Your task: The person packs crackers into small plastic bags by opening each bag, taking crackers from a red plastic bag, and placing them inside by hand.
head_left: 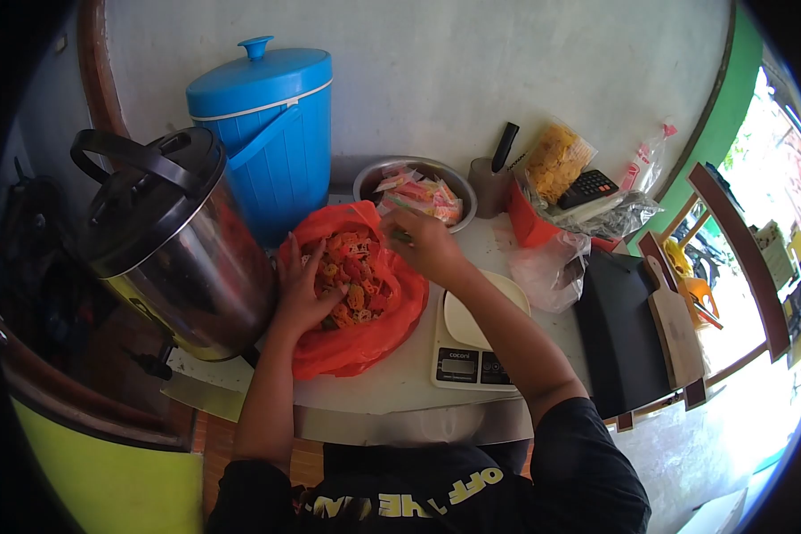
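A red plastic bag [356, 343] sits with its mouth wide, full of small colourful openwork pieces [358, 285] in red, orange, yellow and green, some wheel-shaped. My left hand [304, 294] has its fingers spread over the pieces at the bag's left side. Above the bag's right rim, my right hand [425, 246] is closed with fingertips together; a bit of green shows between them, its kind too small to tell. Just right of the bag is a white kitchen scale [472, 356] with a tray on top, partly covered by my right forearm.
On the left stand a large metal flask [187, 276] and a blue lidded cooler [280, 151]. Behind the bag, a metal bowl [360, 182] holds wrapped packets. Right of it are a grey cup [487, 187], a red basket [529, 227] with packages and a calculator, and a wooden board [676, 325].
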{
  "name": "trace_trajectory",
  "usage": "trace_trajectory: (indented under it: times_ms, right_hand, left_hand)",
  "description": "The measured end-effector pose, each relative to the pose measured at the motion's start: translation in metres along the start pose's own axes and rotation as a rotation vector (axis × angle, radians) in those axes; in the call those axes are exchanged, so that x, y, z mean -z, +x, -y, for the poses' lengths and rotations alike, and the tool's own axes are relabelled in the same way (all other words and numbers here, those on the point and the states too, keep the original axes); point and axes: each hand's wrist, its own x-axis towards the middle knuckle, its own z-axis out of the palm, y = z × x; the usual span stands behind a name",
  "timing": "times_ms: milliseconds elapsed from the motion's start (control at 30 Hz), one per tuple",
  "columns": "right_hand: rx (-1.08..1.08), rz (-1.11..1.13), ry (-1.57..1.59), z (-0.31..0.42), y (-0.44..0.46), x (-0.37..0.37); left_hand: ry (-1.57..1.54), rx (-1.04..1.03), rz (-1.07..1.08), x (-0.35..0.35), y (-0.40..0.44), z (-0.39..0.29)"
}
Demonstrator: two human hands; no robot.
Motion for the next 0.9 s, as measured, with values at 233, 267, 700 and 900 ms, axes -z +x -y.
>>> trace_trajectory:
  times_ms: [233, 267, 700, 900]
  right_hand:
    - [0.001, 0.324, -0.055, -0.013, -0.019, -0.042]
    - [-0.034, 0.328, -0.172, -0.016, -0.024, -0.037]
    - [-0.057, 0.177, -0.373, -0.028, -0.055, -0.003]
    - [-0.197, 0.201, 0.176, -0.055, -0.055, 0.030]
  left_hand:
    - [-0.448, 0.006, -0.194, -0.002, 0.008, 0.007]
    - [-0.458, 0.018, -0.199, -0.001, 0.009, 0.005]
    - [-0.006, -0.144, -0.068, 0.004, 0.002, -0.002]
    - [0.261, -0.094, 0.092, 0.010, -0.007, -0.033]
